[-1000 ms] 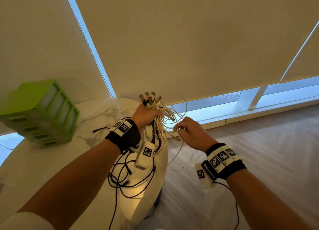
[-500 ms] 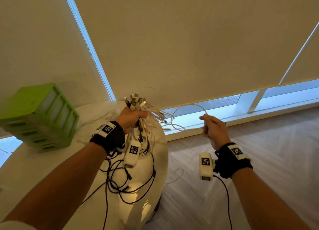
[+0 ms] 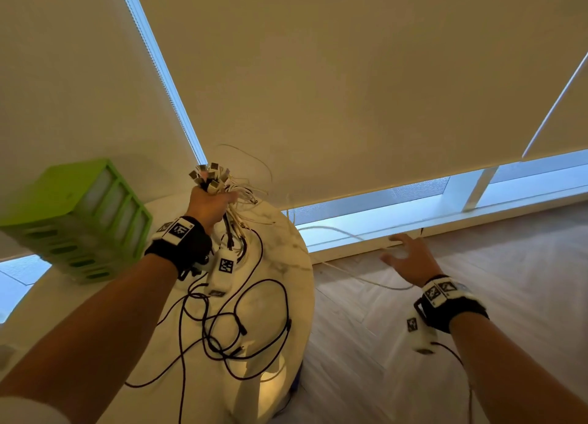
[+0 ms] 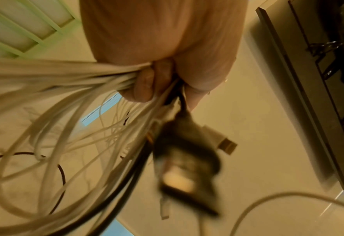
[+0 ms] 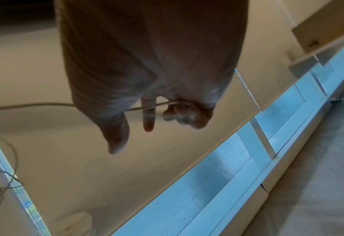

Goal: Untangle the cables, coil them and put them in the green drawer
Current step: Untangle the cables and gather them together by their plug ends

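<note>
My left hand [image 3: 210, 204] grips a tangled bundle of white and black cables [image 3: 211, 177], held upright above the round marble table [image 3: 286, 255], connector ends sticking up. In the left wrist view its fingers [image 4: 144, 86] curl round the white cables [image 4: 66, 76], and a blurred black plug [image 4: 185, 143] hangs below. Loose black cables [image 3: 241, 321] trail on the table. My right hand [image 3: 410, 258] is far to the right over the floor. A single white cable [image 5: 45, 105] runs to it from the bundle and is hooked in its curled outer fingers [image 5: 187, 113]; thumb and forefinger are straight. The green drawer unit [image 3: 79, 220] stands at the left.
The table edge [image 3: 310, 296] drops to a wooden floor [image 3: 477, 264] on the right. Drawn roller blinds [image 3: 350, 89] and a low window sill [image 3: 413, 223] run along the back. A dark framed panel [image 4: 318, 79] shows in the left wrist view.
My right hand has swung right and down, away from the bundle, drawing one white cable out with it. The left hand has kept its grip on the bundle and drifted slightly left.
</note>
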The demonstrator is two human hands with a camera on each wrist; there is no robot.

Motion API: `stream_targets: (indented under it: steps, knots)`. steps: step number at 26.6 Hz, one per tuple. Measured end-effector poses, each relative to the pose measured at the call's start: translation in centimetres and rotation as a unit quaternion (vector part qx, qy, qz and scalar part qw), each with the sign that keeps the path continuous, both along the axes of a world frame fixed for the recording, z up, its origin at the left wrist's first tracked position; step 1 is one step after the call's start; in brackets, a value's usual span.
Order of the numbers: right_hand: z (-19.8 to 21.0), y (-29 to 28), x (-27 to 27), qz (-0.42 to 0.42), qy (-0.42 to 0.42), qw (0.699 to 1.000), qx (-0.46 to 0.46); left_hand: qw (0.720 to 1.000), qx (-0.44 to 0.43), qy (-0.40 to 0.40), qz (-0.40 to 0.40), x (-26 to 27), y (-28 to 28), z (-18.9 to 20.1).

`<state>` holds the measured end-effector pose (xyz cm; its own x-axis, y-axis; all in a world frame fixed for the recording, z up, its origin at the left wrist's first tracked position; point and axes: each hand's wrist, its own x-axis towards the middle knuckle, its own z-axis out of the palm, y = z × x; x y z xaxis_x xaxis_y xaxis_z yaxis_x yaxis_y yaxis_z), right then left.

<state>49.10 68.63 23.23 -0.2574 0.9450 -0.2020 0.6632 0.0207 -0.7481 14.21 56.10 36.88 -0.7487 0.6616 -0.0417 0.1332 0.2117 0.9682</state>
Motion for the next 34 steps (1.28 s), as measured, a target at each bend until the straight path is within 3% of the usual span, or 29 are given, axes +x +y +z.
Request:
stream_targets:
  steps: [3,6,8,13,15,19,24,28,32,34]
  knots:
    - [0.1,-1.6,-0.9,0.002,-0.087,0.996,0.010,1.000,0.011,-0.023,-0.004,0.6,0.2,0.4]
    - [2.2,-3.8,-4.9,0.044,-0.002,0.991,0.128,0.999,0.022,-0.025,-0.022,2.1,0.7,0.3]
    - [4.3,-5.3,-7.1,0.102,0.073,0.980,0.154,0.999,0.027,-0.019,-0.029,3.0,1.2,0.5]
    - [8.9,-8.1,-9.0,0.151,0.050,0.960,0.232,0.998,0.044,-0.020,-0.041,3.6,1.3,1.3]
    - [10.6,-9.9,-9.8,0.160,0.082,0.962,0.204,0.998,0.053,-0.017,-0.037,3.7,1.4,1.5]
    - [12.1,-11.1,-10.9,0.231,0.129,0.964,0.024,0.997,0.065,-0.007,-0.043,3.7,1.0,1.7]
    - [11.1,-11.0,-10.1,0.424,0.012,0.905,-0.043,0.997,0.068,-0.010,-0.039,3.1,0.5,1.9]
    - [10.0,-9.8,-8.4,0.374,0.132,0.918,-0.029,0.998,0.058,-0.002,-0.032,2.4,0.0,1.7]
    - [9.2,-7.0,-4.9,0.222,0.289,0.929,-0.066,0.998,0.054,-0.002,-0.022,1.8,-0.5,1.5]
    - [7.8,-5.1,-3.3,0.145,0.298,0.943,-0.041,0.998,0.053,0.011,-0.020,1.4,-0.8,1.1]
